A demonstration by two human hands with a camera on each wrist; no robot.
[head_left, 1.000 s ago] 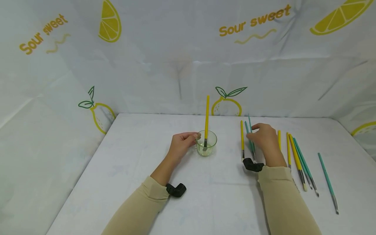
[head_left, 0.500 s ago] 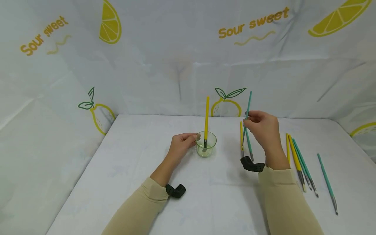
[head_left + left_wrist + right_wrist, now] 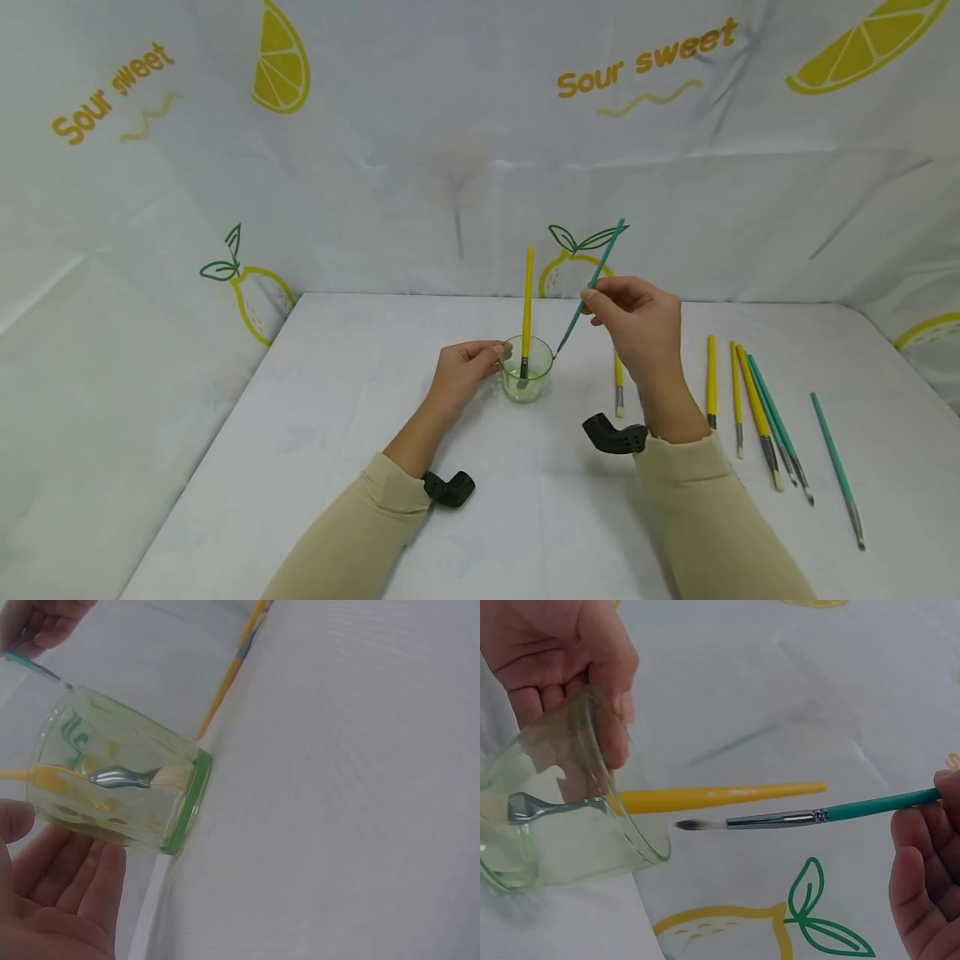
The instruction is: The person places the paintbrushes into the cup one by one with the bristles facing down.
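Observation:
A clear greenish glass stands on the white table. Inside it leans a yellow paintbrush, bristles down. My left hand pinches the glass's rim from the left, thumb and fingers on either side of the wall. To the right of the glass, above the table, my right hand pinches a teal paintbrush by its handle. That brush slants with its dark tip low; in the right wrist view the tip is just outside the glass's mouth.
One yellow paintbrush lies right of the glass, and a teal one is mostly hidden by my right hand. Several yellow and teal brushes lie farther right, with a lone teal brush beyond. A lemon-printed cloth hangs behind the table.
My right hand has picked the teal paintbrush up off the table and carried it left to the glass, tilting it. My left hand and the glass stay in place.

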